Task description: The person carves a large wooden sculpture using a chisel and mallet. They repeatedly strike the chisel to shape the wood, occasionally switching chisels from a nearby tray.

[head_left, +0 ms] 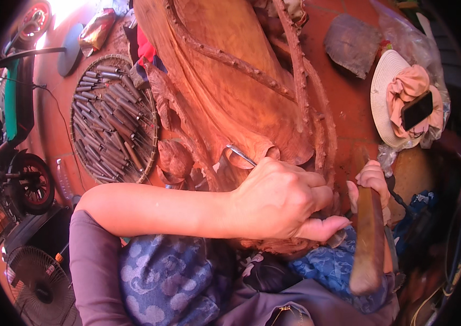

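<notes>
My left hand (pixel 282 198) reaches across from the left and grips a thin metal chisel (pixel 241 155) whose tip rests on the lower edge of a large reddish carved wood piece (pixel 230 81). My right hand (pixel 372 179) sits at the right, closed around a long wooden mallet (pixel 369 244) that points down toward my lap. The carved wood shows raised thorny stems and curled leaf shapes. Blue patterned cloth (pixel 170 277) covers my lap below both hands.
A round woven tray (pixel 113 119) holding several carving chisels lies left of the wood. A straw hat (pixel 388 98) with pink cloth and a dark phone (pixel 416 110) sits at right. A scooter (pixel 7 136) and a floor fan (pixel 40 282) stand at far left.
</notes>
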`<control>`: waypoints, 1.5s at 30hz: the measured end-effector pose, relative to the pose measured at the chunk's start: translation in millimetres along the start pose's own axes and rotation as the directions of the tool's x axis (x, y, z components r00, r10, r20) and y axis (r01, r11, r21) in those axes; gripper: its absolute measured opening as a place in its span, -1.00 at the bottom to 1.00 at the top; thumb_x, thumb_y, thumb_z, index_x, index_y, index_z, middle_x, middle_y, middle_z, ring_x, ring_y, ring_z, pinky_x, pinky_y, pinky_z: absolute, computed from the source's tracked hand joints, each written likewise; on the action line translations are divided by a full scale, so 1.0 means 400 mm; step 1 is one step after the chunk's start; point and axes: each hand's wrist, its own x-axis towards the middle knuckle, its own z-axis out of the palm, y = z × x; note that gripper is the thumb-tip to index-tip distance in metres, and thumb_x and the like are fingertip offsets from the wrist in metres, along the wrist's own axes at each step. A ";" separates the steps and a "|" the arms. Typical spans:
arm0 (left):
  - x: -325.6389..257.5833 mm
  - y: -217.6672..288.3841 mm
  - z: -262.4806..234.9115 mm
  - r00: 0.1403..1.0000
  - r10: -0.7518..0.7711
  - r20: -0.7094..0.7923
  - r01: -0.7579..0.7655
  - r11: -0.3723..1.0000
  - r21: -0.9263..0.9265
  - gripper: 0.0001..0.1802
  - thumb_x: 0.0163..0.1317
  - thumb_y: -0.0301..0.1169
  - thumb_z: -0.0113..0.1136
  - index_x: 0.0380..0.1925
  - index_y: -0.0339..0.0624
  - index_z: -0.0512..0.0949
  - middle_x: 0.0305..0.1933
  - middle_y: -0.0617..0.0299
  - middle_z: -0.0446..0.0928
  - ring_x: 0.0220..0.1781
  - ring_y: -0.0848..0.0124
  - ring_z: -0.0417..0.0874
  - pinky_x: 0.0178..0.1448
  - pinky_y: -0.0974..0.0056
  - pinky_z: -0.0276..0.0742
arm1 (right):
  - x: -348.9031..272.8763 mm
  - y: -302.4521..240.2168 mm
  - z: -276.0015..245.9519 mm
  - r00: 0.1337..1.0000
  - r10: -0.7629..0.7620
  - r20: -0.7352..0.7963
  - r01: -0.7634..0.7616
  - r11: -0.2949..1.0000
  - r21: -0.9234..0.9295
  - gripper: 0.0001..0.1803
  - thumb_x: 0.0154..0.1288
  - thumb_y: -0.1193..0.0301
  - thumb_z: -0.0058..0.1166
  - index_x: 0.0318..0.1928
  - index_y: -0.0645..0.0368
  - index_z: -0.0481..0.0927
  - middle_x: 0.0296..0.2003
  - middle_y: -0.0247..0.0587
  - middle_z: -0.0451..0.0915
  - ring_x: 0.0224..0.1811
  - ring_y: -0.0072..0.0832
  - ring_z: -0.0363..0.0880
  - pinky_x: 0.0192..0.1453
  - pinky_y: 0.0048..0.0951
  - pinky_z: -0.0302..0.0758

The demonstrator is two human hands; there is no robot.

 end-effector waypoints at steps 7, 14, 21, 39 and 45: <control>-0.001 -0.016 0.005 1.000 0.000 -0.027 0.001 0.999 0.049 -0.55 0.16 -0.04 0.39 -0.66 -0.07 0.45 -0.62 0.27 0.40 -0.61 0.28 0.55 -0.56 0.18 0.41 | 0.010 0.001 0.015 1.000 0.007 -0.016 -0.006 0.996 0.087 -0.60 -0.10 0.76 0.37 -0.34 0.18 0.43 -0.50 -0.17 0.49 -0.47 -0.26 0.49 -0.16 -0.14 0.50; -0.003 -0.019 0.020 0.999 0.020 -0.047 -0.017 0.998 0.068 -0.51 0.16 0.02 0.38 -0.67 -0.08 0.44 -0.62 0.27 0.39 -0.60 0.28 0.56 -0.54 0.19 0.44 | 0.011 0.008 0.016 1.000 0.016 -0.015 -0.015 0.997 0.073 -0.62 -0.08 0.74 0.37 -0.37 0.18 0.42 -0.51 -0.17 0.46 -0.46 -0.27 0.48 -0.17 -0.15 0.49; -0.014 -0.032 0.015 0.999 0.048 0.009 -0.049 0.988 0.148 -0.51 0.16 0.04 0.37 -0.65 -0.07 0.46 -0.61 0.28 0.40 -0.58 0.30 0.57 -0.53 0.22 0.44 | 0.005 0.020 0.034 1.000 0.004 -0.029 -0.005 1.000 -0.026 -0.63 -0.05 0.74 0.37 -0.33 0.20 0.43 -0.48 -0.18 0.50 -0.44 -0.25 0.52 -0.14 -0.12 0.51; -0.054 0.004 0.012 0.960 0.208 0.190 -0.199 0.978 -0.063 -0.57 0.22 -0.02 0.33 -0.61 -0.01 0.43 -0.54 0.36 0.33 -0.62 0.42 0.48 -0.59 0.31 0.40 | 0.027 -0.028 0.026 0.991 0.085 0.099 -0.086 0.996 0.007 -0.58 -0.15 0.69 0.44 -0.36 0.19 0.43 -0.49 -0.20 0.48 -0.45 -0.26 0.50 -0.18 -0.19 0.49; -0.049 -0.006 -0.006 0.950 0.212 0.227 -0.201 0.977 -0.072 -0.61 0.19 -0.07 0.38 -0.59 -0.01 0.45 -0.52 0.36 0.33 -0.60 0.43 0.51 -0.59 0.31 0.39 | 0.029 -0.024 0.021 0.983 0.078 0.165 -0.077 0.997 -0.012 -0.59 -0.16 0.65 0.45 -0.35 0.19 0.45 -0.49 -0.20 0.47 -0.45 -0.23 0.51 -0.19 -0.18 0.47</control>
